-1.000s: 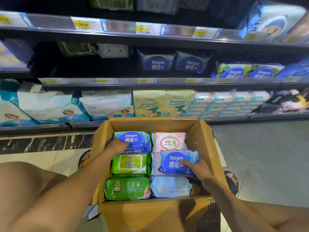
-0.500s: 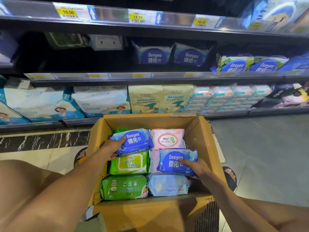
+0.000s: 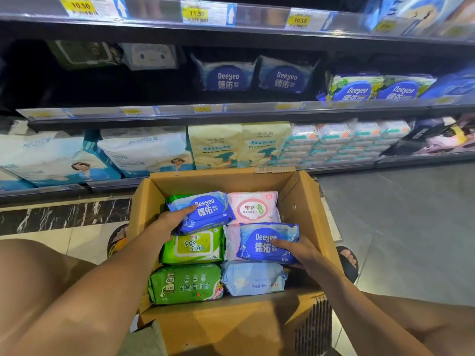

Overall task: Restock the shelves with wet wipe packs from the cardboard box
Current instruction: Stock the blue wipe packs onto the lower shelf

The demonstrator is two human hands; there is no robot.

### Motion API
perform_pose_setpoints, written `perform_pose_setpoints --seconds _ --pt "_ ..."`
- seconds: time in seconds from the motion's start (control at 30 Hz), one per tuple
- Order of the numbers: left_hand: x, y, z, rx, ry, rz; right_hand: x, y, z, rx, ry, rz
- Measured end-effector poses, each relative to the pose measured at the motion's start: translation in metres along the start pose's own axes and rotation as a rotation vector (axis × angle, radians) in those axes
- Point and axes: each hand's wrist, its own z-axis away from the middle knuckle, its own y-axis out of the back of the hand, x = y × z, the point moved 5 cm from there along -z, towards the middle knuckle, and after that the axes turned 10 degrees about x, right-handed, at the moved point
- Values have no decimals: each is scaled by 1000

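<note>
An open cardboard box [image 3: 300,199] stands on the floor in front of the shelves, filled with wet wipe packs. My left hand [image 3: 171,220] grips a blue Deeyeo pack [image 3: 205,210] at the box's back left, tilted up off the packs below. My right hand [image 3: 299,251] grips a second blue Deeyeo pack [image 3: 264,244] at the middle right, thumb on its top. Around them lie a pink pack [image 3: 253,208], a green 99.9 pack [image 3: 194,246], a dark green pack [image 3: 185,283] and a pale blue pack [image 3: 253,278].
The middle shelf [image 3: 231,109] holds two Deeyeo packs [image 3: 254,75] at the centre, more at right, and dark bare space at left. The bottom shelf carries large white bags [image 3: 144,150], yellow bags [image 3: 239,145] and stacked small packs [image 3: 344,140]. My knees flank the box.
Both hands have lifted their blue Deeyeo packs slightly; the left pack has tilted up, uncovering a green pack beneath. The view has moved closer to the shelves.
</note>
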Motion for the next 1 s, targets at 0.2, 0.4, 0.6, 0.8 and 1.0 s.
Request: perform_pose_setpoints --seconds 0.2,0.4,0.6,0.8,1.0 --pt "7 -1 -6 -15 -70 25 -2 0 1 -5 12 44" --pt "7 -12 3 -144 -3 75 -4 3 3 18 55 123" --pt "14 -16 9 -68 -96 43 -4 5 8 29 73 164" --pt "20 -9 18 0 -234 28 -1 6 9 88 88 211" --pt "38 11 42 2 -356 30 -7 6 20 124 148 208"
